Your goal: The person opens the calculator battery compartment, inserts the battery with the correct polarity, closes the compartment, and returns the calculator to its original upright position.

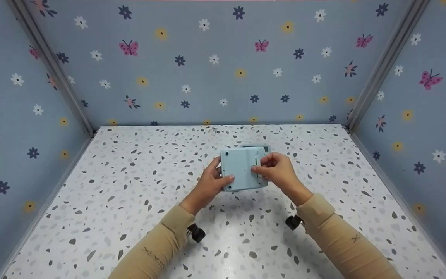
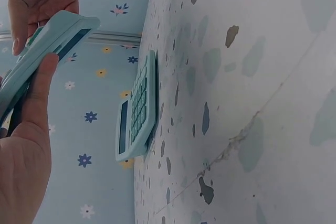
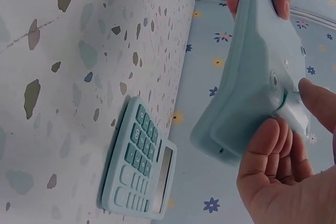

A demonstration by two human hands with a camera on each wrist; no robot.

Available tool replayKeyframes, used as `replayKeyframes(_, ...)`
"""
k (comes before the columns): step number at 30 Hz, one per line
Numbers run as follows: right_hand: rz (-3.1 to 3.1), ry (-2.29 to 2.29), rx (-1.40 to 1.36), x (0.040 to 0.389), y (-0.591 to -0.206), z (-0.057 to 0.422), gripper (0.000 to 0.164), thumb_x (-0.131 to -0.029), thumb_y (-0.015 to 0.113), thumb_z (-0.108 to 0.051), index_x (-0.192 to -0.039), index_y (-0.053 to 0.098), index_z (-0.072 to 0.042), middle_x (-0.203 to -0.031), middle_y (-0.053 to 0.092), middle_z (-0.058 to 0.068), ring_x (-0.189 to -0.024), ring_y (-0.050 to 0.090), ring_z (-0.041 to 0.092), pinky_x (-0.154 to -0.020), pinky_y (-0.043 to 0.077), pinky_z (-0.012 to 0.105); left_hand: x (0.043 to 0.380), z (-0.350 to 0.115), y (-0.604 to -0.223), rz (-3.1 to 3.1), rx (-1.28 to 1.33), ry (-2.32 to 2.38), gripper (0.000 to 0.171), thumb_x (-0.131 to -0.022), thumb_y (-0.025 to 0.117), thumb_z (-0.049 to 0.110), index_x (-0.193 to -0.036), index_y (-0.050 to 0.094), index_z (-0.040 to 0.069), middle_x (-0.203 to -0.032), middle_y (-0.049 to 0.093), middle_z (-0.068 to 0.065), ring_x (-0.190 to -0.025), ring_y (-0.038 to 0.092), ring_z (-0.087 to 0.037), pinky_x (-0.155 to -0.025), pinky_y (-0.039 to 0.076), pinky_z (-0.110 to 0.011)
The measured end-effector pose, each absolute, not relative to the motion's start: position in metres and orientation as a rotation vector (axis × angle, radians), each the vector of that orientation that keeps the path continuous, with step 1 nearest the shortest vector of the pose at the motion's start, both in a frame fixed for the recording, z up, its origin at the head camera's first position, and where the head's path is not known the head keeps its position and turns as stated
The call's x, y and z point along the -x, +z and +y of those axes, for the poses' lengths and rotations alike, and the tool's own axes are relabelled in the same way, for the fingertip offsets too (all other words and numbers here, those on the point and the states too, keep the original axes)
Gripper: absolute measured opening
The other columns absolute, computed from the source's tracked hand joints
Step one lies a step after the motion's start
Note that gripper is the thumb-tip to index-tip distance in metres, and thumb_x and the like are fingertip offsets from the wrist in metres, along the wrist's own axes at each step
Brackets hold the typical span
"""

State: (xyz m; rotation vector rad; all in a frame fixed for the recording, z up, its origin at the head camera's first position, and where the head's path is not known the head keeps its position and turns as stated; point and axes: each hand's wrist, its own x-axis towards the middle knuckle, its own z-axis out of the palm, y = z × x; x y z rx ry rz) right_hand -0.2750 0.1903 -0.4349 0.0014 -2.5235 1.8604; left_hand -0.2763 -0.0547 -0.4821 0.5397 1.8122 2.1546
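A pale blue calculator (image 1: 240, 167) is held up off the table, its back facing the head camera. My left hand (image 1: 210, 177) grips it by the left edge, thumb on the back and fingers underneath. At the opposite end, my right hand (image 1: 279, 170) pinches the small battery cover (image 3: 295, 113) between thumb and fingers. The cover stands tilted out of the back, and a narrow dark slot shows beside it in the head view. Below lies a second calculator (image 3: 140, 161), keys up on the table; the held one mostly hides it in the head view.
The white speckled table (image 1: 149, 217) is bounded by flower-patterned panels at the back (image 1: 211, 77) and both sides. Grey metal posts (image 1: 385, 66) stand at the rear corners. Small black devices (image 1: 196, 233) sit at both cuffs.
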Motion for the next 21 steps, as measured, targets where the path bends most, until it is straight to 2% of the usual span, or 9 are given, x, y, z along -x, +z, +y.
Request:
replayKeyframes(6,-2.548,1.868,0.014,0.2765,-0.4354,0.1896,0.028,-0.088,0.09,-0.01,-0.096,0.064,-0.006,-0.088,0.062,0.002,-0.081,0.057,0.015,-0.065,0.054,0.024,0.2775,-0.0543,-0.484,1.817,-0.539,2.16,0.082,-0.105,0.066,0.002,-0.173,0.021,0.012,-0.159,0.053,-0.028,-0.14,0.063,-0.042,-0.103,0.064,-0.05)
replayKeyframes(16,-2.545,1.902,0.012,0.2772,-0.4349,0.191,0.02,-0.094,0.085,-0.014,-0.1,0.068,-0.006,-0.095,0.066,0.003,-0.086,0.06,0.016,-0.07,0.058,0.025,0.2778,-0.0566,-0.4824,1.805,-0.531,2.175,0.079,-0.105,0.064,0.0,-0.172,0.023,0.012,-0.159,0.054,-0.027,-0.141,0.061,-0.041,-0.104,0.063,-0.052)
replayKeyframes(19,-2.542,1.864,0.024,0.2772,-0.4354,0.1925,0.025,-0.092,0.087,-0.017,-0.102,0.068,-0.006,-0.098,0.066,0.004,-0.089,0.06,0.017,-0.072,0.058,0.025,0.2774,-0.0567,-0.4815,1.8,-0.521,2.181,0.079,-0.104,0.064,-0.001,-0.172,0.024,0.012,-0.158,0.054,-0.027,-0.141,0.061,-0.04,-0.104,0.063,-0.053)
replayKeyframes(21,-2.559,1.82,0.035,0.2777,-0.4358,0.1937,0.034,-0.09,0.089,-0.02,-0.109,0.066,-0.005,-0.105,0.065,0.008,-0.097,0.06,0.02,-0.076,0.058,0.027,0.2773,-0.057,-0.4813,1.793,-0.519,2.186,0.08,-0.104,0.065,-0.001,-0.172,0.024,0.013,-0.159,0.054,-0.027,-0.141,0.061,-0.039,-0.105,0.063,-0.052)
